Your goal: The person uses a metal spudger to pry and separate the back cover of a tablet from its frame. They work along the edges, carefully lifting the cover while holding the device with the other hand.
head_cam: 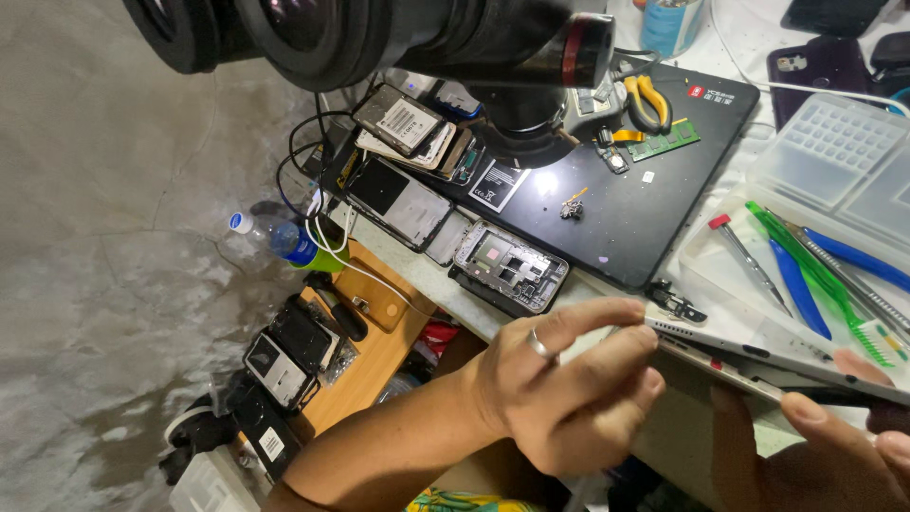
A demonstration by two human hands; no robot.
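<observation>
Cluttered repair surface (664, 417): we pinch the tablet (758, 351) edge with left hand (559, 379), right hand (825, 446) gripping beneath; casing looks barely parted.

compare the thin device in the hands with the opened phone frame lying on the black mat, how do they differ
The thin silver device is held edge-on off the bench by the left hand and right hand; the opened phone frame lies flat on the black mat, untouched. The device looks long and closed, showing only its side; the frame is shorter, with its inner parts exposed. Both are flat, slim electronics.
</observation>
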